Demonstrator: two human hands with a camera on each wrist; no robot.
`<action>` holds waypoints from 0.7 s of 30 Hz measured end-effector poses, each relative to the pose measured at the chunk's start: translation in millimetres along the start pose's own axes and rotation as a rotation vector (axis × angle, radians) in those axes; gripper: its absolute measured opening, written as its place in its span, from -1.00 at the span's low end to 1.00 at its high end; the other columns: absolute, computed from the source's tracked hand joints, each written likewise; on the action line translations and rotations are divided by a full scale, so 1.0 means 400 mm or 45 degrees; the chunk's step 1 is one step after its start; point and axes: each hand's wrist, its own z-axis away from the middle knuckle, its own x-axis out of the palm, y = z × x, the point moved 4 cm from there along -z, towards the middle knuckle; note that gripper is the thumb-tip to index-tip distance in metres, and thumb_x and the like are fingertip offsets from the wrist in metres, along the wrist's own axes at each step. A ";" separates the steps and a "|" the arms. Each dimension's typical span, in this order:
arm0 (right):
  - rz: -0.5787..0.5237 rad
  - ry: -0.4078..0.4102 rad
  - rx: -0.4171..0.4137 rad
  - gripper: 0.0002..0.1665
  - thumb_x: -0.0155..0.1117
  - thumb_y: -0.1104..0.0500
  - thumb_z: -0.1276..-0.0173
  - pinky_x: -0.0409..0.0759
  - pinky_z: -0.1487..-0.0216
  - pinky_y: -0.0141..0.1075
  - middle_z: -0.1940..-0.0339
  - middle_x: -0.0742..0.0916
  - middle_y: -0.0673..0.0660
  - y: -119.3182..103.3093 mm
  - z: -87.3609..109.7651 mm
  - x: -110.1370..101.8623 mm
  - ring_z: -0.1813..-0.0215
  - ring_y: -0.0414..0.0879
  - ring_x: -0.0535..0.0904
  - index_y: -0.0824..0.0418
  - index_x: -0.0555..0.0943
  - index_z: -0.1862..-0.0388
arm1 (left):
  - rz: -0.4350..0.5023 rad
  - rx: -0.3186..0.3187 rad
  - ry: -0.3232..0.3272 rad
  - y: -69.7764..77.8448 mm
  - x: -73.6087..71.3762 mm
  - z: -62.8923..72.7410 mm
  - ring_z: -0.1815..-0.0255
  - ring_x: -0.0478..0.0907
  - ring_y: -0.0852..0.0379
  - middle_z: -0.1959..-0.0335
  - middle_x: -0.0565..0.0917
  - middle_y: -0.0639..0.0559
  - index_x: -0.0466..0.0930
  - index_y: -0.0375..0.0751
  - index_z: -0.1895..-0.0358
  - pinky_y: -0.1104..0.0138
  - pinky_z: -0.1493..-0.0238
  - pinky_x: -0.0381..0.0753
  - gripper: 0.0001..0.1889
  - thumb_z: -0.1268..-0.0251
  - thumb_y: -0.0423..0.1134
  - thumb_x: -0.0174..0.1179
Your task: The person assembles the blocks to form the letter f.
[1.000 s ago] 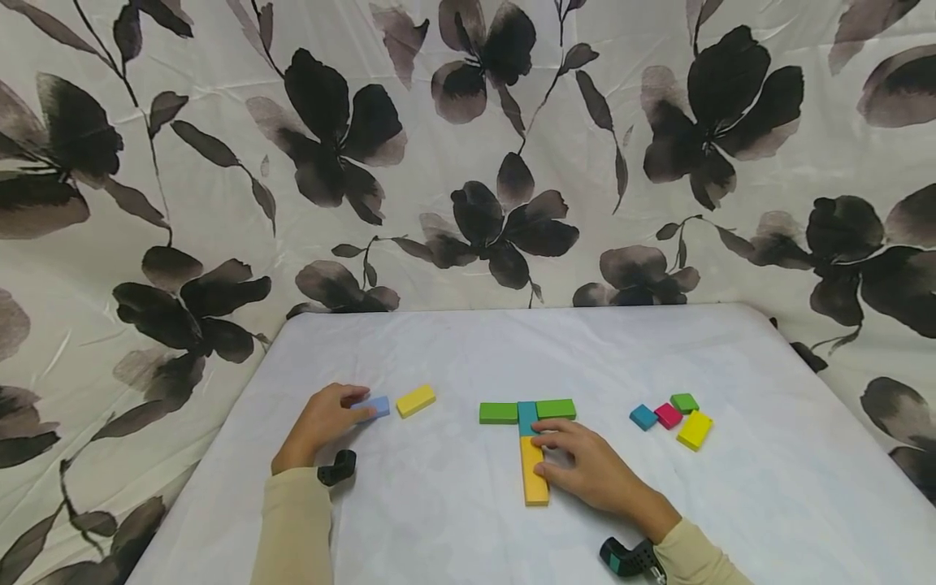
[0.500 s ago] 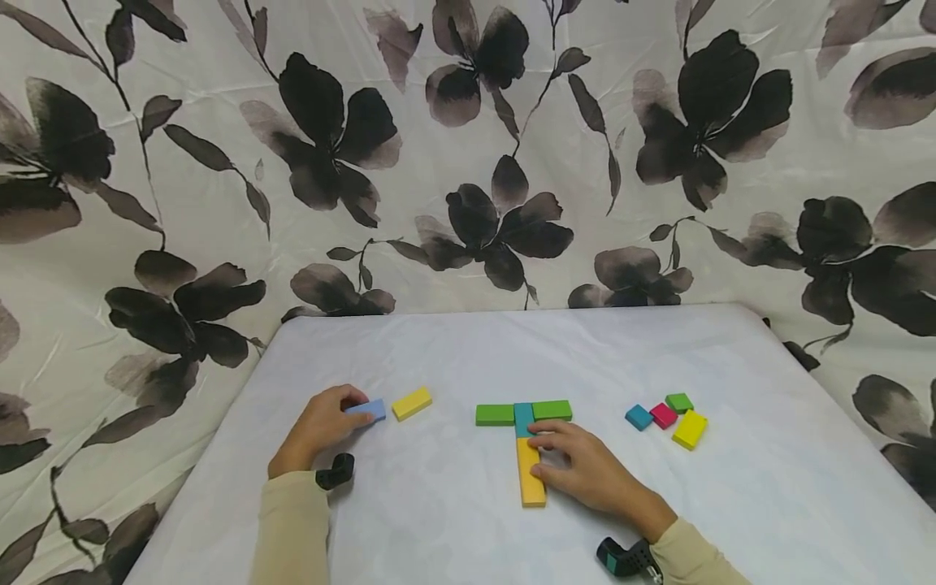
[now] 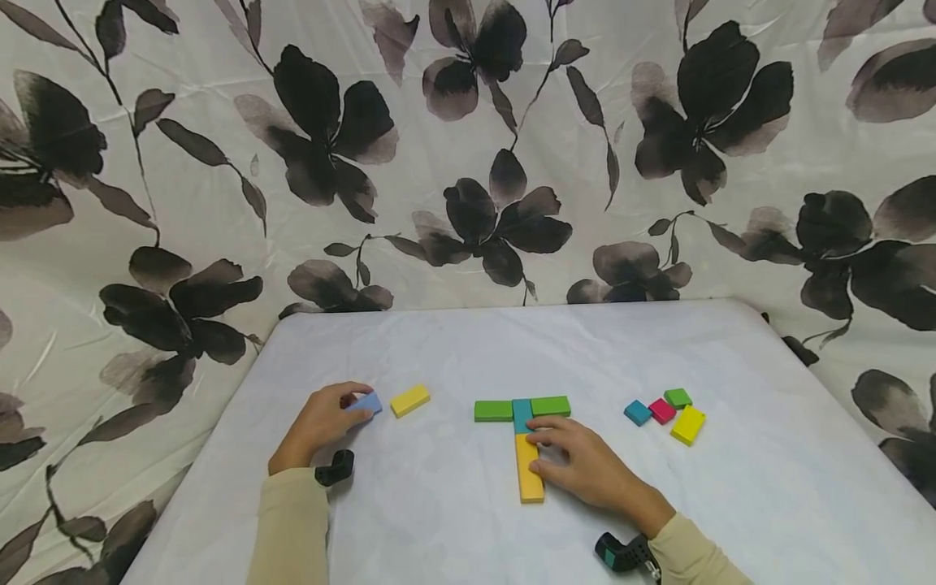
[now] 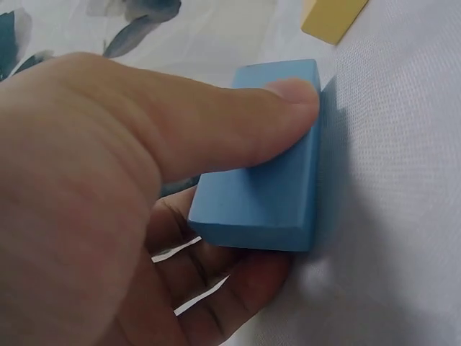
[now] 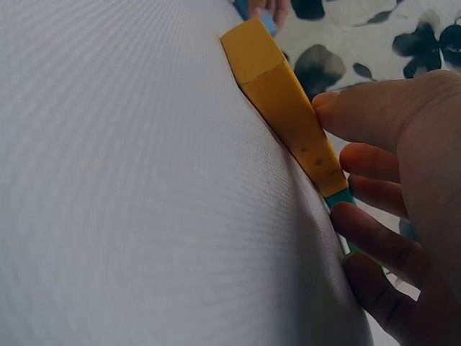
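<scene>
Between thumb and fingers, my left hand (image 3: pixel 324 418) pinches a light blue block (image 3: pixel 368 402) at the table's left side. In the left wrist view the thumb lies across the broad face of the blue block (image 4: pixel 259 194), with fingers behind it. A yellow block (image 3: pixel 410 400) lies just right of it. At the middle, two green blocks (image 3: pixel 493 411), a teal block (image 3: pixel 522 416) and an orange-yellow bar (image 3: pixel 529 479) form a T shape. My right hand (image 3: pixel 585 463) rests by the stem, thumb touching the orange-yellow bar (image 5: pixel 288 115) and fingers loosely bent beside it.
Right of the T lies a loose group: a teal block (image 3: pixel 638 413), a red block (image 3: pixel 662 411), a small green block (image 3: pixel 678 398) and a yellow block (image 3: pixel 688 426). A white cloth covers the table (image 3: pixel 439 349); a floral curtain (image 3: pixel 424 162) hangs behind.
The left hand has taken a firmer hold of the light blue block and turned it slightly, its right end now angled away. The right hand stays at the T. The head view shifts slightly.
</scene>
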 end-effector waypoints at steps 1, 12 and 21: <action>0.004 0.002 0.001 -0.50 0.34 -0.15 -0.40 0.44 -0.35 -0.01 -0.34 0.54 -0.15 0.000 0.000 0.000 -0.39 -0.09 0.42 0.06 0.66 -0.20 | 0.003 0.000 0.003 0.001 -0.001 -0.001 -0.03 0.50 -0.13 -0.04 0.60 -0.20 0.61 -0.13 -0.25 -0.08 -0.11 0.53 -0.55 -0.30 -0.24 0.35; 0.005 0.007 0.000 -0.52 0.36 -0.12 -0.39 0.46 -0.32 0.00 -0.32 0.55 -0.15 0.000 -0.002 -0.002 -0.36 -0.10 0.45 0.05 0.67 -0.19 | 0.044 0.010 0.045 0.019 -0.001 -0.007 -0.08 0.45 -0.14 -0.15 0.55 -0.22 0.51 -0.01 -0.38 -0.09 -0.15 0.50 -0.49 -0.36 -0.20 0.28; -0.008 0.000 -0.011 -0.51 0.35 -0.13 -0.39 0.46 -0.33 -0.01 -0.33 0.55 -0.15 0.001 -0.002 -0.001 -0.37 -0.10 0.44 0.05 0.67 -0.20 | 0.126 -0.021 0.102 0.044 0.023 -0.021 -0.05 0.50 -0.10 -0.08 0.58 -0.15 0.50 0.01 -0.36 0.07 0.02 0.58 -0.47 -0.34 -0.11 0.33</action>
